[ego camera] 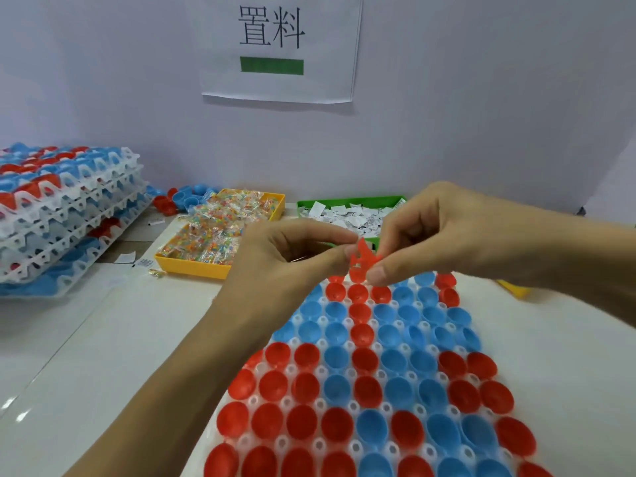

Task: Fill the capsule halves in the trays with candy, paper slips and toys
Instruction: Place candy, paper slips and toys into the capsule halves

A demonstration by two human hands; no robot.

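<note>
A white tray (320,404) in front of me holds several rows of red and blue capsule halves (371,390), all lying hollow side up. Above its far end both hands pinch one small red plastic toy (362,261). My left hand (289,259) grips the toy's left side between thumb and forefinger. My right hand (444,232) pinches its right side. Behind the hands stand a yellow bin (192,266) of wrapped candy (216,232) and a green bin (306,203) of white paper slips (344,215).
A stack of white trays (65,215) loaded with red and blue capsules sits at the left. Loose capsule halves (179,199) lie behind the yellow bin. A yellow corner (514,289) shows under my right wrist. A paper sign (278,46) hangs on the wall.
</note>
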